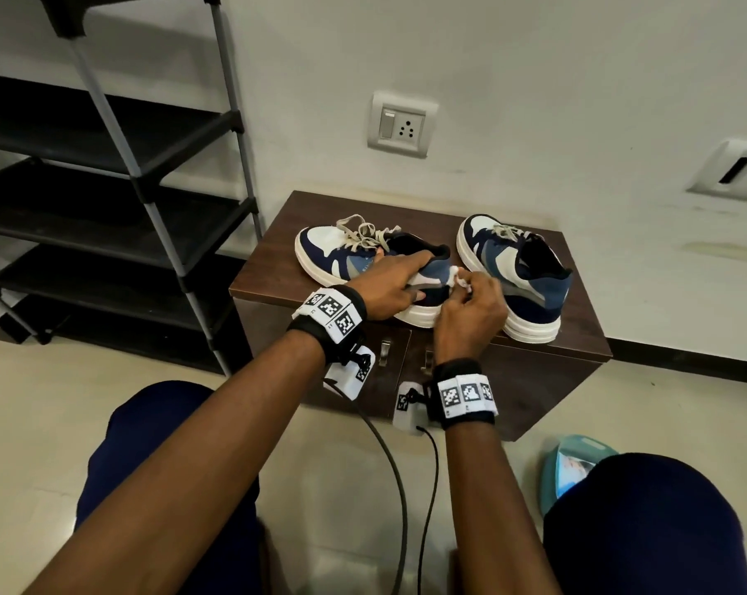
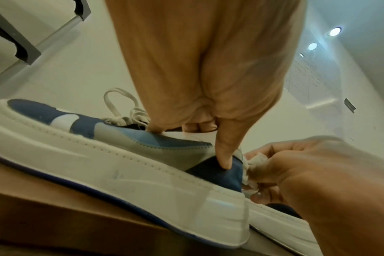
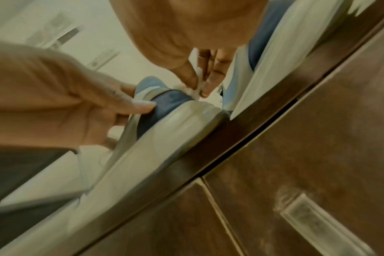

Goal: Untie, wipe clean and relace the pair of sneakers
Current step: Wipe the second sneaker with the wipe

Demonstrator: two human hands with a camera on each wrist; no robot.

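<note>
Sneakers sit on the low cabinet (image 1: 273,272); left sneaker (image 1: 341,255) runs toe 10 o'clock, heel 4. Left hand (image 1: 384,281) grips its collar, right hand (image 1: 470,307) pinches a tissue wad (image 1: 459,280) against the heel (laces loose). Right sneaker (image 1: 517,272) waits at 3 o'clock.

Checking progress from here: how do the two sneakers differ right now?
The left sneaker is gripped at its collar by the left hand, while the right hand pinches a white wipe against its heel; the right sneaker stands untouched. Its laces lie looser and more splayed. Both are blue-and-white, upright on the wooden cabinet.
</note>
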